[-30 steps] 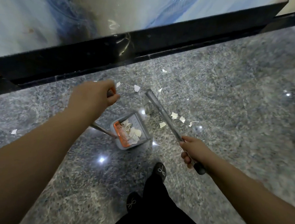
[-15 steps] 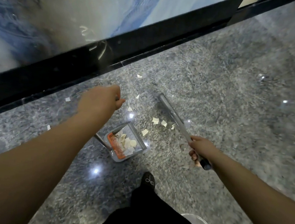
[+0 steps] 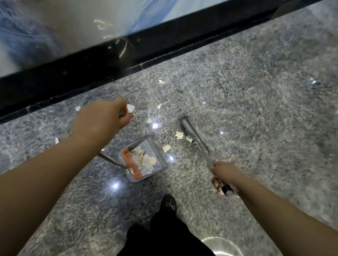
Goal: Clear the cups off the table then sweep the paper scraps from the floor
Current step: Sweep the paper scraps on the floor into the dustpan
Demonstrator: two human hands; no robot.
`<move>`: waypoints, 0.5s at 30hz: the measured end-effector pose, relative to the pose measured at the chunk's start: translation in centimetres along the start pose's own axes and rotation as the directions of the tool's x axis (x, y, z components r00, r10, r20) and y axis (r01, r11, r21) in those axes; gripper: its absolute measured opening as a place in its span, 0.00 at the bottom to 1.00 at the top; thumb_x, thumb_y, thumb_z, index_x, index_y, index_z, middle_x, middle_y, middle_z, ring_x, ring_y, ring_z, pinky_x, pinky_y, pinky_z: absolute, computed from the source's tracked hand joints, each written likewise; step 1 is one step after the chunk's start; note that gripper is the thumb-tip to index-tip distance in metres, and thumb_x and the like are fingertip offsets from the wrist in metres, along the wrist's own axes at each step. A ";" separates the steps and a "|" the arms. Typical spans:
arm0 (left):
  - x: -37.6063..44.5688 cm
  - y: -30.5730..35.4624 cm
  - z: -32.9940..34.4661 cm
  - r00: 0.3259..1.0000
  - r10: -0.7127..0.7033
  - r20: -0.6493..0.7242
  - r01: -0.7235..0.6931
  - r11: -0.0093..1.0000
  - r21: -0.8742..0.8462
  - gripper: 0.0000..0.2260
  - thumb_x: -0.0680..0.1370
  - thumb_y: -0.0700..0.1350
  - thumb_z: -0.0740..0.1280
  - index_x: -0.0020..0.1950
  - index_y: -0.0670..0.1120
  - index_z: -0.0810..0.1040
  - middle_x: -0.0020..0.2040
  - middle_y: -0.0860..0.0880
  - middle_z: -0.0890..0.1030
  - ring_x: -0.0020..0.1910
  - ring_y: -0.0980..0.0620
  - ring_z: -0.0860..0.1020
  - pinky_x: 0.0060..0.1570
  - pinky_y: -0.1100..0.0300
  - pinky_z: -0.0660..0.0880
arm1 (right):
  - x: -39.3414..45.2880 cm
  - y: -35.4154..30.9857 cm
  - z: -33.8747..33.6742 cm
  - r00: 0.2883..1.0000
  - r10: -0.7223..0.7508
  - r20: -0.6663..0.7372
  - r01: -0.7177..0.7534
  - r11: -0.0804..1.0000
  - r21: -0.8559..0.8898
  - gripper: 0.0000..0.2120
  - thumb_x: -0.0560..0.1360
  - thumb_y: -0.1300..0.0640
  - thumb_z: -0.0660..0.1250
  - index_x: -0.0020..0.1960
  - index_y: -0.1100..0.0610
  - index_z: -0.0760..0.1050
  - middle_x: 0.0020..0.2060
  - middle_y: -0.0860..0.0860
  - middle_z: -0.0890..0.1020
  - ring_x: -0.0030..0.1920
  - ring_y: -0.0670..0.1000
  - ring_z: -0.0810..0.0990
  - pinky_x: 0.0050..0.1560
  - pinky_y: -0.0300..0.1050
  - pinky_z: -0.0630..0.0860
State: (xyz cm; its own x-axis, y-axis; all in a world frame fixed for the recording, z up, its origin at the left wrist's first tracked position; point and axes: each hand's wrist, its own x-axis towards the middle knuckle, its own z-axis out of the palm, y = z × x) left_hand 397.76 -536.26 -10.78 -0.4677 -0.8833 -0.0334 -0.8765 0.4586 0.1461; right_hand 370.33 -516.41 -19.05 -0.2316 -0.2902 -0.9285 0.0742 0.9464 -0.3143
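— So, how will these paper scraps (image 3: pixel 178 134) handle for us?

— Lightly, we'd judge. They look thin and limp, likely to flutter or skid on the polished stone floor (image 3: pixel 259 90), so we shouldn't pinch them up one by one. Better to let the broom (image 3: pixel 196 139) drag them gently toward the dustpan (image 3: pixel 162 161).

— Where are they lying?

— A few sit just beside the broom head, one near the dustpan's open mouth, others scattered up toward the black skirting (image 3: pixel 171 44) and off to the left. A pile already rests inside the pan, next to its orange comb (image 3: pixel 131 162).

— And where do we hold the tools?

— High on their handles. Our right hand (image 3: pixel 222 176) is clenched round the broom handle near its dark end cap, fingers curled fully about it. Both handles look stiff and light.

— And the left hand (image 3: pixel 103 120)?

— Closed too, knuckles up, gripping what we take to be the top of the dustpan handle (image 3: pixel 111 159); only a sliver of it peeks past the thumb, and the picture is blurred there, so we can't be certain of the exact grip.

— Any worry?

— A hard stroke could scatter the scraps past the pan.
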 end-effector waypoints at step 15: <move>-0.6 -0.8 0.0 1.000 -0.010 0.016 0.010 1.000 0.023 0.11 0.79 0.58 0.64 0.44 0.52 0.70 0.36 0.50 0.79 0.33 0.48 0.75 0.27 0.59 0.65 | -4.4 1.6 9.3 0.951 0.012 0.310 -0.004 1.000 -0.028 0.09 0.82 0.58 0.54 0.51 0.51 0.73 0.20 0.49 0.70 0.19 0.46 0.67 0.25 0.33 0.64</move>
State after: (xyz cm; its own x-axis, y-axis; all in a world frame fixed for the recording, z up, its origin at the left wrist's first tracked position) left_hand 398.76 -536.14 -10.87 -0.4605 -0.8862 -0.0505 -0.8834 0.4521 0.1230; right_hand 380.47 -514.93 -17.30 0.0810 -0.3081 -0.9479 0.0479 0.9511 -0.3050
